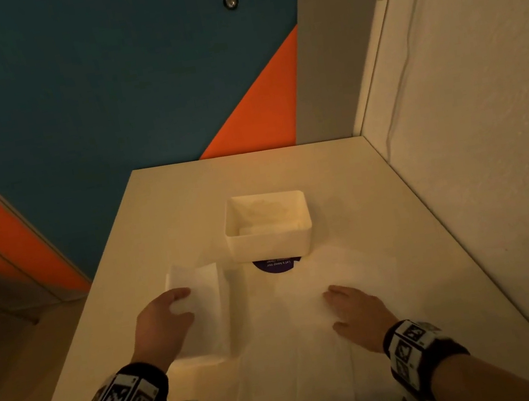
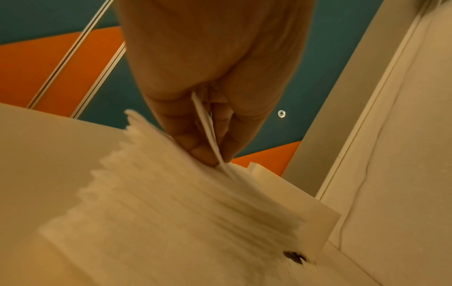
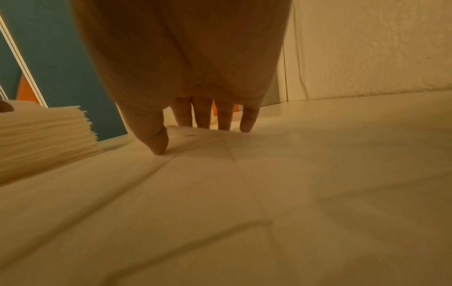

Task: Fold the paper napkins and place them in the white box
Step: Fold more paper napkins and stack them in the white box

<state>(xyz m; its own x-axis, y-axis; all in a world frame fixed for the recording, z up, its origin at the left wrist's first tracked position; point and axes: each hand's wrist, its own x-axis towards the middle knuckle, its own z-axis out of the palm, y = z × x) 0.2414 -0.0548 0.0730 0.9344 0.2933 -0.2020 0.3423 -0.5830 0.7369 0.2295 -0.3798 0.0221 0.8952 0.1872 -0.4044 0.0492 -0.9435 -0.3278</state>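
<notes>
A stack of white paper napkins point(image 1: 206, 313) lies left of centre on the table. My left hand point(image 1: 167, 314) rests on it and pinches the edge of the top napkin point(image 2: 208, 133) between thumb and fingers. An unfolded napkin point(image 1: 299, 340) lies flat in the middle of the table, creased into panels point(image 3: 195, 193). My right hand point(image 1: 349, 308) lies flat on it with straight fingers point(image 3: 203, 118) pressing down. The white box point(image 1: 270, 244) stands beyond both hands, with folded napkins inside.
The white table point(image 1: 172, 215) meets a pale wall point(image 1: 487, 130) along its right side. A dark round sticker point(image 1: 277, 265) shows just in front of the box. The table's left edge drops off to the floor.
</notes>
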